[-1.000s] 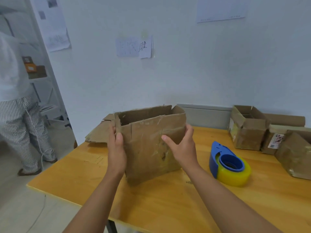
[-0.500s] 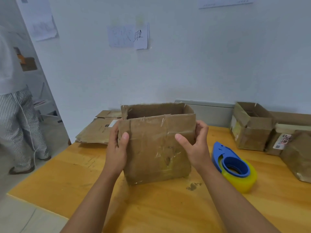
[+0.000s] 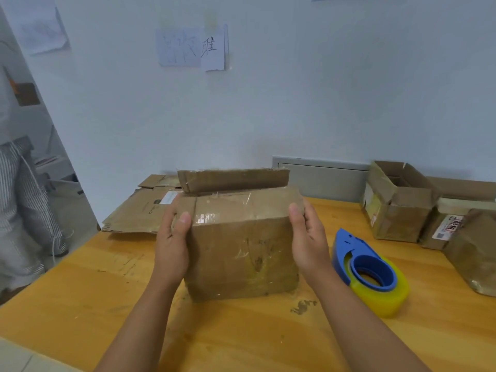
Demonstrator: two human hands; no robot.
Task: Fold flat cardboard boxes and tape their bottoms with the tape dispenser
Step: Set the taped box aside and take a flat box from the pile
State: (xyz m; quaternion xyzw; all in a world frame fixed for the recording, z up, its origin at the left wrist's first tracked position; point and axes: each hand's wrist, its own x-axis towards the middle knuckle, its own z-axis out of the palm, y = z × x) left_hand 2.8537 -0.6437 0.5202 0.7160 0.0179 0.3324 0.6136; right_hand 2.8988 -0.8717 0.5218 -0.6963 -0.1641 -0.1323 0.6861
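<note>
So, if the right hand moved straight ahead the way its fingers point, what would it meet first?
The right hand already grips the box at its right edge. Sliding forward past it, the table looks free up to the grey panel at the wall, though depth is unclear.

Single head-worn wide-angle view, looking forward and slightly down from close range over the wooden table (image 3: pixel 80 304), both forearms entering from the bottom edge, white wall (image 3: pixel 322 103) straight ahead. No second view to overlap.
</note>
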